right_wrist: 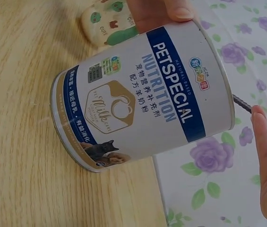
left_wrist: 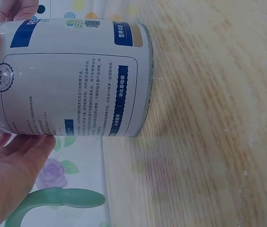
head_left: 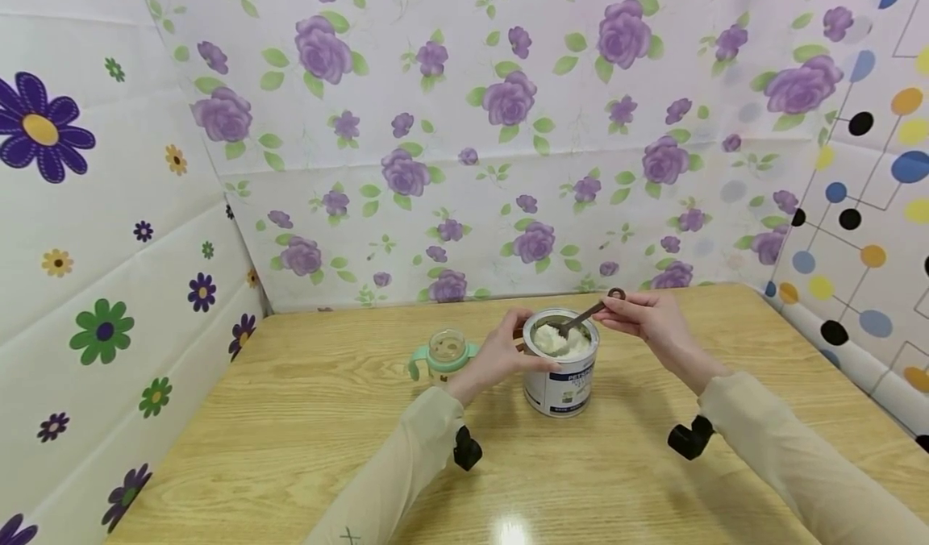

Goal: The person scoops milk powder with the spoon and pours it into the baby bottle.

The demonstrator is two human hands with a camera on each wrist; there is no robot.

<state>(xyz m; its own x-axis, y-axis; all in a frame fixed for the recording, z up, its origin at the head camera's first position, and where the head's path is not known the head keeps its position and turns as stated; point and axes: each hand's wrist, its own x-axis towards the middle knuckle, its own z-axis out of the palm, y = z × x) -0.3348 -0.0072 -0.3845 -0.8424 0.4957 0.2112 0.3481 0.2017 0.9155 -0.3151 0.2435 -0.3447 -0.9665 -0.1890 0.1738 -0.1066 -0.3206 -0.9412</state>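
Observation:
A white and blue milk powder can (head_left: 559,396) stands upright on the table, open at the top. Its front label reads PETSPECIAL NUTRITION in the right wrist view. My left hand (head_left: 499,353) grips the can near its rim, thumb in front and fingers behind. In my right hand (head_left: 648,321) is the handle of a dark brown spoon (head_left: 586,314), pinched between thumb and fingers. The spoon slants down into the can, its bowl among heaped pale powder (head_left: 549,340). Only the spoon's handle shows past the rim in the right wrist view.
Left of the can stands a small clear baby bottle (head_left: 446,347) with green handles, uncapped, partly behind my left wrist. The wooden table (head_left: 305,416) meets flowered sheets (head_left: 406,230) at the back and a dotted one (head_left: 864,263) at the right.

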